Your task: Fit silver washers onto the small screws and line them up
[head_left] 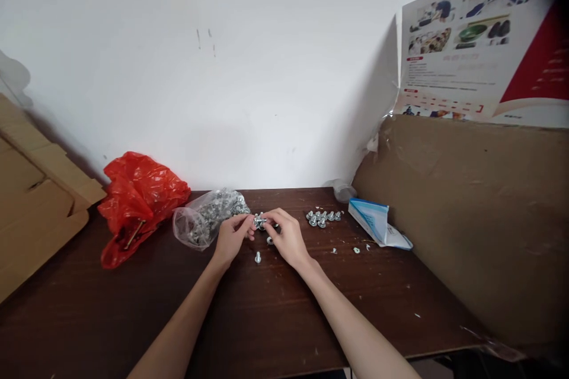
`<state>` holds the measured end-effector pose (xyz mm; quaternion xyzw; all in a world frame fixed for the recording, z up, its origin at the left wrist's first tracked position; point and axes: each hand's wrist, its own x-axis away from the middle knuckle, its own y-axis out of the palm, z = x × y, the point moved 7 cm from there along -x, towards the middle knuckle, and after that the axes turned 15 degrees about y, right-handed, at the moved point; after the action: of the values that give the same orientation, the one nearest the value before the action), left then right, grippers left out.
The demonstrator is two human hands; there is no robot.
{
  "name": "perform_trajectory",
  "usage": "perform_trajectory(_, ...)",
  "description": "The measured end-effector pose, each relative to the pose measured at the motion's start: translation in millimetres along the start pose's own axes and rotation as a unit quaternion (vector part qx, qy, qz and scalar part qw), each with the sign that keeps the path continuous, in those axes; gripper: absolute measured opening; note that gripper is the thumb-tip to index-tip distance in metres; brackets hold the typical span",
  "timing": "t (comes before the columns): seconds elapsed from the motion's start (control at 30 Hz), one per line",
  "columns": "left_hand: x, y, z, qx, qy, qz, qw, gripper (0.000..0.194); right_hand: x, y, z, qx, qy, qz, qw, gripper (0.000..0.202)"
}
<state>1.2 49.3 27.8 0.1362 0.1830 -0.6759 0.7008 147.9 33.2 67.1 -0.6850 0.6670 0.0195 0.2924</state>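
Note:
My left hand (232, 239) and my right hand (288, 238) meet near the middle of the table, fingertips pinched on a shiny metal bolt (259, 221) lying roughly sideways between them. Fingers cover part of it, so whether a nut or washer sits on it I cannot tell. Just under the right fingers, partly hidden, is a small round metal piece (269, 240). One loose bolt (258, 257) rests on the table nearer to me. Beyond my left hand lies a clear plastic bag (186, 228) full of small metal hardware. To the right of my right hand stands a cluster of several bolts (322, 219).
A crumpled red plastic bag (140, 195) sits left on the dark wooden table (275, 320). Cardboard (35, 189) leans at the left, and a large cardboard panel (471, 207) walls the right. A blue-and-white packet (377, 225), a clear cup-like object (344, 190) and small scraps lie right.

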Motion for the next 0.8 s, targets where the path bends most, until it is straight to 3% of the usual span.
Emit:
perform_trajectory(0.13, 2.4, 4.4, -0.5, 0.057, -0.039, -0.006, 0.998, 0.033, 0.2, 1.1, -0.2, -0.001, -0.009, -0.007, 1.0, 0.02)
perform_trajectory(0.27, 3.0, 3.1, -0.2, 0.092, -0.062, 0.024, 0.993, 0.036, 0.4, 1.7, 1.5, 0.004, 0.0, -0.007, 1.0, 0.018)
perform_trajectory(0.67, 3.1, -0.6, 5.4, 0.109, -0.063, 0.062, 0.99, 0.041, 1.0, 3.5, 6.7, 0.036, 0.043, -0.005, 0.998, 0.02)
perform_trajectory(0.8, 2.4, -0.2, 5.9, 0.107, -0.058, 0.062, 0.991, 0.041, 1.0, 4.4, 6.7, 0.051, 0.032, -0.01, 0.998, 0.008)
